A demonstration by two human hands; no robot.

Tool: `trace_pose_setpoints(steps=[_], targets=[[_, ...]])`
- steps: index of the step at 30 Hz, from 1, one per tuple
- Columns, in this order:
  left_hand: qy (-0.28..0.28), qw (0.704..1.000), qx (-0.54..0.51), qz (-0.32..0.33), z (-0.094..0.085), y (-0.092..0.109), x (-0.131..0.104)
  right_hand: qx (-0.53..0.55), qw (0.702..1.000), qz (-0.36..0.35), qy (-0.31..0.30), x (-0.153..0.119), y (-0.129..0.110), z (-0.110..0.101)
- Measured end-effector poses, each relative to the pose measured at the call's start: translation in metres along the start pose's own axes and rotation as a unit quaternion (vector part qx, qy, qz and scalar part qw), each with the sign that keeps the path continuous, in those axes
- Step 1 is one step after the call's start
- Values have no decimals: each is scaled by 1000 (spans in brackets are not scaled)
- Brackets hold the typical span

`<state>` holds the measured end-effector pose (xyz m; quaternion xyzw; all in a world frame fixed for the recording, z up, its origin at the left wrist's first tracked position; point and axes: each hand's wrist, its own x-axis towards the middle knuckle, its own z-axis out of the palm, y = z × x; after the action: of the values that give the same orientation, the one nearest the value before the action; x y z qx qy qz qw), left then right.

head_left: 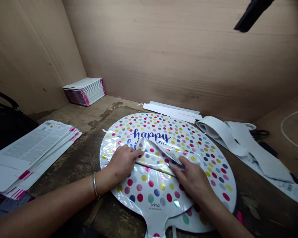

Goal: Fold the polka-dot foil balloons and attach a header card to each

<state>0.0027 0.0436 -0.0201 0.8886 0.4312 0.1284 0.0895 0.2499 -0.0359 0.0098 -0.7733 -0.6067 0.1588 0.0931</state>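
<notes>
Flat foil balloons lie stacked in front of me. The top foil balloon (151, 191) is white with coloured dots, "happy" lettering and "prima" print near its neck. Its middle is being folded over into a flap. My left hand (123, 162) pinches the fold's left end, the thumb pressed along the crease. My right hand (192, 178) grips the fold's right end between thumb and fingers. A bracelet (95, 185) circles my left wrist. Part of the lettering is hidden under the flap.
Printed card sleeves (37, 148) lie at left, and a pink-and-white stack (85, 91) stands in the back corner. White paper strips (172, 111) lie behind the balloons. A label roll (228, 135) trails along the right, near scissors (260, 134). Wooden panels (176, 49) enclose the table.
</notes>
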Motion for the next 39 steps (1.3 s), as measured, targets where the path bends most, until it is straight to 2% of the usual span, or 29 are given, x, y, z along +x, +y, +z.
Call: trace_pose_setpoints(steps=[5,9,12,14,16,18,20,23,24,26,28,29,30,32,35,37,39], targets=[[-5,999,-17,-32,-4,2,-5,0,1000,29,-7,5,-1,1],[-21,998,-5,-67,-16,5,-4,-34,998,53,-17,6,-4,0],[-33,995,72,-63,-26,14,5,-55,997,57,-16,7,-8,2],[-24,993,111,-15,-26,22,15,-67,996,48,-17,6,-11,4],[-25,991,103,80,-19,29,25,-80,996,38,-13,6,-13,5],[-56,986,63,141,-6,32,34,-95,995,30,-11,7,-10,2],[-91,986,37,132,9,30,40,-112,993,27,-12,8,-5,-3],[-105,988,33,108,23,26,41,-147,989,33,17,11,-1,-13],[-105,988,34,109,24,24,41,-159,986,21,41,11,-3,-14],[-105,988,35,109,23,24,40,-174,980,-67,64,9,-11,-10],[-108,988,37,104,20,25,39,-165,967,-196,15,6,-17,-1],[-109,988,37,101,19,26,39,-153,958,-243,-23,5,-17,4],[-110,988,38,98,18,27,38,-142,954,-260,-55,4,-13,8],[-110,989,38,95,19,26,39,-144,966,-205,-57,4,4,9],[-110,989,33,95,21,25,39,-188,980,-61,18,10,37,-6],[-111,989,31,97,22,24,40,-171,981,-62,62,15,44,-19],[-113,988,34,96,22,24,40,-97,987,-115,63,24,32,-27]])
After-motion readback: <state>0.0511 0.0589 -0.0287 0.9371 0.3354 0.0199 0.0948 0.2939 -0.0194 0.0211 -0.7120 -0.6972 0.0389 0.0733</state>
